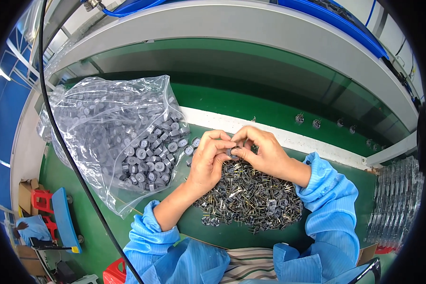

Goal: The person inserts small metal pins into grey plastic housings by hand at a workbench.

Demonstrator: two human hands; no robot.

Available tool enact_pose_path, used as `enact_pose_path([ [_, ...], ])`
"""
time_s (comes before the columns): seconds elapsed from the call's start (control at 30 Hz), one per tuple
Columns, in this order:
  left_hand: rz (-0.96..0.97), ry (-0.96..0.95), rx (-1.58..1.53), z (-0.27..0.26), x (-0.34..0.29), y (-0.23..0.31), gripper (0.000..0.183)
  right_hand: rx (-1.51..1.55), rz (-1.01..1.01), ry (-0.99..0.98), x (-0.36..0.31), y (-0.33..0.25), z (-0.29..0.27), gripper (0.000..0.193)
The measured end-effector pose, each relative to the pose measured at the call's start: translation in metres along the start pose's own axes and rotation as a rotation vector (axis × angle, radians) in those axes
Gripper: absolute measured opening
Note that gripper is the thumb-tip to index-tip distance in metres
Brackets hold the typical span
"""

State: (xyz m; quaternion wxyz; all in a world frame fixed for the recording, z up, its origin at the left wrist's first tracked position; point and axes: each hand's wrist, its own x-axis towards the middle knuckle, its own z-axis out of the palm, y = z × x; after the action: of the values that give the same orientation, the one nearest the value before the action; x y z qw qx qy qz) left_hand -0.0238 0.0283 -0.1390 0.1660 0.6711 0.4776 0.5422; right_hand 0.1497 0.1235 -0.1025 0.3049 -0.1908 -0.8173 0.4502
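My left hand (207, 161) and my right hand (266, 152) meet above the near edge of a white strip, fingertips pinched together. Between them is a small dark grey round part (233, 153), mostly covered by the fingers. Whether a second piece is in the right fingertips cannot be made out. Right below the hands spreads a pile of small black parts with metal pins (251, 199). To the left, a clear plastic bag (104, 109) lies on its side, its mouth toward my left hand. Grey round caps (151, 156) fill it and spill at its opening.
Beyond the white strip (288, 136) runs a green conveyor belt (232, 102), with several small parts (316, 124) along its right part. Stacked clear plastic trays (397, 203) stand at the right. A black cable (73, 163) hangs across the left side. Red stools (42, 200) stand on the floor.
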Motion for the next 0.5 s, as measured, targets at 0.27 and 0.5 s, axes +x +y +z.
enact_pose_path([
  [0.27,-0.047,0.070,0.786,-0.038,0.014,-0.018,0.046,-0.406,0.055,0.182,0.024,0.074,-0.066,0.010],
  [0.5,-0.221,-0.038,1.018,-0.067,0.009,-0.045,0.026,-0.993,-0.005,0.373,0.016,0.107,-0.095,0.013],
])
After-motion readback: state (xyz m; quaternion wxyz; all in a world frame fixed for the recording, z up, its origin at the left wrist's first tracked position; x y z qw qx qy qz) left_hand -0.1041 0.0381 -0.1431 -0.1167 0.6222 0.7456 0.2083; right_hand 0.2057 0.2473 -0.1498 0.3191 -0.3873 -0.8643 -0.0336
